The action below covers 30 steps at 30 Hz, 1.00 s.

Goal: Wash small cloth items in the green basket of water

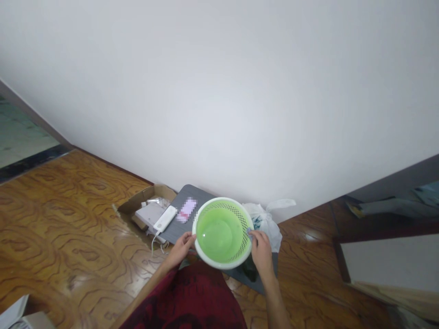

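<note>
A round basket (221, 235), green inside with a white rim and a band of small holes, is held between both hands above a dark grey table. My left hand (184, 246) pinches its left rim. On the right side, my right hand (259, 244) has its fingers closed on the rim, with a small bluish bit showing at the fingertips. A phone (187, 210), blurred out, and a white power strip (165, 219) with a cable lie on the table (192, 193) left of the basket. Part of a dark object (249, 269) shows below the basket's right edge.
A white plastic bag (269, 224) stands behind the basket, near the wall. An open cardboard box (137, 201) with white things in it is on the floor left of the table. White boxes (25, 315) are at the lower left. A mirror-like surface is at right.
</note>
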Each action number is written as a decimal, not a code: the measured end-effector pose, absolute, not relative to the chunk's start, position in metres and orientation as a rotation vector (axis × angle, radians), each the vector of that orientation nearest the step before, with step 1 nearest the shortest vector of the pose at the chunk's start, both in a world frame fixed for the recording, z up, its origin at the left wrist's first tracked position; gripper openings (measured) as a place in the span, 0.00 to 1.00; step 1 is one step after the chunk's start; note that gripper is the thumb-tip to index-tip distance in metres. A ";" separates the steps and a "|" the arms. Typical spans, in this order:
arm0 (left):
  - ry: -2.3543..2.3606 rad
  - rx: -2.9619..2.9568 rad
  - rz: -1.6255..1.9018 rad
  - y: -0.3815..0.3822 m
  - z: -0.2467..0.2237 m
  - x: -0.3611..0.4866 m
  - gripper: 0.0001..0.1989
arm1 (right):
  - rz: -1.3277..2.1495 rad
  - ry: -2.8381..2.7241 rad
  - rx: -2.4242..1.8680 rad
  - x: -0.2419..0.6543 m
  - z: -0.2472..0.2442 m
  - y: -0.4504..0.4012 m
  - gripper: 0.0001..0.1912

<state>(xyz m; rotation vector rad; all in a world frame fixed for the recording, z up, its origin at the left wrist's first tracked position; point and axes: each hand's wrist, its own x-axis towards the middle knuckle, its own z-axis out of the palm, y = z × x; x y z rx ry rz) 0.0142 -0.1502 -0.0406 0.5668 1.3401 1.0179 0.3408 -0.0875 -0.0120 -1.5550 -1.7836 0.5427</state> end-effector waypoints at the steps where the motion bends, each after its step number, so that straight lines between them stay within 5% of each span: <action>1: 1.340 0.568 1.017 -0.150 -0.040 0.014 0.33 | 0.538 -1.782 -1.555 0.341 -0.012 -0.087 0.18; 11: 1.356 0.547 1.013 -0.149 -0.035 0.015 0.34 | 0.580 -1.758 -1.560 0.332 -0.016 -0.138 0.17; 16: 1.349 0.537 1.054 -0.150 -0.033 0.015 0.51 | 0.645 -1.753 -1.563 0.328 -0.016 -0.153 0.17; 30: 1.323 0.586 1.022 -0.150 -0.037 0.011 0.55 | 0.488 -1.740 -1.566 0.332 -0.020 -0.026 0.18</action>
